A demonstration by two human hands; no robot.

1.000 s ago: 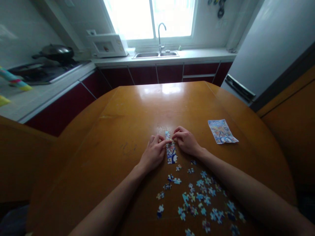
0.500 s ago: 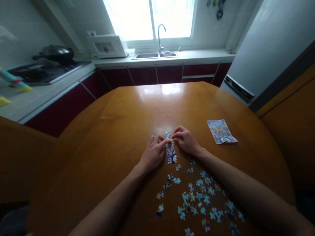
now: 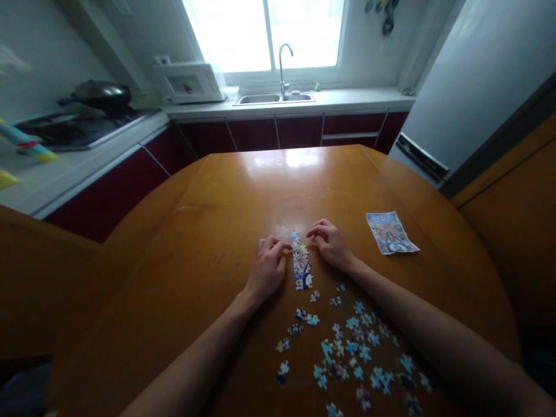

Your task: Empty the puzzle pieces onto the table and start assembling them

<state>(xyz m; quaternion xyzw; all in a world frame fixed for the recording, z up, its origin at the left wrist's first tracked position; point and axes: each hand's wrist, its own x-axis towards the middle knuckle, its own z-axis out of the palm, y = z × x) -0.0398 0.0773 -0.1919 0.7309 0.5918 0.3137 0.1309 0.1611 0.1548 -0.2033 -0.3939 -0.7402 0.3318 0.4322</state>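
A narrow strip of joined jigsaw pieces [image 3: 301, 267] lies on the wooden table between my hands. On its left, my left hand [image 3: 268, 265] rests with the index finger stretched to the strip's edge and the other fingers loosely bent; nothing shows in it. My right hand [image 3: 330, 246] is just right of the strip's upper part, apart from it, with fingers loosely curled and no piece visible in them. Nearer to me lie loose jigsaw pieces [image 3: 351, 347], several of them heaped beside my right forearm. A few separate pieces [image 3: 295, 329] lie below the strip.
A creased printed picture sheet [image 3: 392, 233] lies on the table [image 3: 234, 197] to the right. Beyond the table's far edge are a sink [image 3: 259, 99], a microwave [image 3: 190, 82] and, at left, a stove with a dark wok [image 3: 101, 94]. A fridge [image 3: 473, 75] stands at right.
My left hand has drawn back left, its index finger coming off the middle of the strip. My right hand has moved slightly right, away from the strip, uncovering its upper part.
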